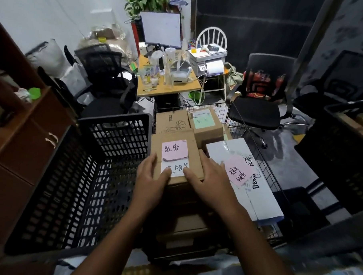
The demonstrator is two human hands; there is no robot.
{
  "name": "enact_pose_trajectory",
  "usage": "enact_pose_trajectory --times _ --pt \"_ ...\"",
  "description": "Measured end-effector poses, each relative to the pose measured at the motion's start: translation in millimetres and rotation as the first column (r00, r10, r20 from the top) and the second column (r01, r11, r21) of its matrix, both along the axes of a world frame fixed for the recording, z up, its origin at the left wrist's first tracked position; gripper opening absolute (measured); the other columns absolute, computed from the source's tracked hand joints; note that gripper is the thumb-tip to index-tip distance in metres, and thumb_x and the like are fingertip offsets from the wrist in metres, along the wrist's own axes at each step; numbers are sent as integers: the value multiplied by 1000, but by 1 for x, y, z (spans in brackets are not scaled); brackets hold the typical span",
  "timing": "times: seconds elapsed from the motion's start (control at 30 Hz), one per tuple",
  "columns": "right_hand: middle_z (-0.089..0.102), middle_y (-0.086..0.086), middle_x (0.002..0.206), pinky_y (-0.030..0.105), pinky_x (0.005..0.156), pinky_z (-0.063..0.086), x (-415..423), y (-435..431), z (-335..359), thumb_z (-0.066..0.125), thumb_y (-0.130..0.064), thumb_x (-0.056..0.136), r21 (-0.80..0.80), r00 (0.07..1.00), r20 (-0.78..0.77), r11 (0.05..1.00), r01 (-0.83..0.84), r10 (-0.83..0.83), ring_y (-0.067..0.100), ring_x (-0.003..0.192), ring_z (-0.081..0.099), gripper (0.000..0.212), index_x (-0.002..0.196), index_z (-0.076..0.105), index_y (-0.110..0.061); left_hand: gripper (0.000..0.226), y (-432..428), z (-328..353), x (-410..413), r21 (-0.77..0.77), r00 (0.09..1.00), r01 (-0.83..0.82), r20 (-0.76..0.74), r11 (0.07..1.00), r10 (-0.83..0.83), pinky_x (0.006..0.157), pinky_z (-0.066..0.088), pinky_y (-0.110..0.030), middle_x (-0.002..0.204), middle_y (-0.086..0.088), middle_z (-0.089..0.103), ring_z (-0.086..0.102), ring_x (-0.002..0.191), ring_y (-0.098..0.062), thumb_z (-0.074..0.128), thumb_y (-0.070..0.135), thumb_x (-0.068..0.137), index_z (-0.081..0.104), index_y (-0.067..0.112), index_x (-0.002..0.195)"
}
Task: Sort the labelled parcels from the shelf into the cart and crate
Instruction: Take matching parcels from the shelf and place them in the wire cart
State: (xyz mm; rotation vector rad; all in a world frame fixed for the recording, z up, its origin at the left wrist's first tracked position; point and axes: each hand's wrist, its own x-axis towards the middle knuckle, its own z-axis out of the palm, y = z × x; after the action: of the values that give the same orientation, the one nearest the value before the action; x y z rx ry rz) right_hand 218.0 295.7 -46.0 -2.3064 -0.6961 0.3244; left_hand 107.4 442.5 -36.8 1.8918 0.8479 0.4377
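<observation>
Clasping one pink-labelled box, left grip and right grip overhang the parcel-filled cart.

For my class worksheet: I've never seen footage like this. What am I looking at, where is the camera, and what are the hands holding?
No machine here: a person wears a camera on the head, looking down at their own bare hands. The left hand and right hand grip a brown parcel with a pink note, at a wire cart that holds other boxes, among them a white box. A black crate stands to its left.
</observation>
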Motion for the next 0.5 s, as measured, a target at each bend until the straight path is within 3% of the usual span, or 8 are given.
enact_pose_trajectory --times 0.13,0.23,0.4,0.5 --pt "35 0 165 46 129 -2 -8 -10 4 30 -75 94 4 999 30 1000 -16 15 20 157 18 80 163 18 -36 64 5 -1 -3 66 997 66 -51 996 -63 118 29 -38 164 2 26 31 148 -18 62 37 100 37 25 158" --pt "39 -2 163 50 128 6 -23 -21 13 30 -70 94 52 998 31 997 61 -63 21 155 23 75 161 27 -35 63 12 1 -8 161 991 129 -69 979 -119 120 24 -38 166 1 25 26 151 -21 65 41 98 44 21 154" --pt "36 -6 164 45 128 11 -63 -47 19 45 -63 101 66 963 44 963 262 -265 18 155 23 67 159 33 -31 61 18 10 -29 344 952 304 -84 888 -293 125 19 -53 167 8 23 11 155 -19 57 56 97 45 31 152" --pt "34 -10 164 44 128 11 -104 -61 25 46 -62 101 47 929 41 930 365 -367 16 155 20 67 159 34 -32 62 10 17 -43 385 895 429 -59 817 -442 128 10 -50 169 13 20 2 157 -18 51 62 98 44 33 152"
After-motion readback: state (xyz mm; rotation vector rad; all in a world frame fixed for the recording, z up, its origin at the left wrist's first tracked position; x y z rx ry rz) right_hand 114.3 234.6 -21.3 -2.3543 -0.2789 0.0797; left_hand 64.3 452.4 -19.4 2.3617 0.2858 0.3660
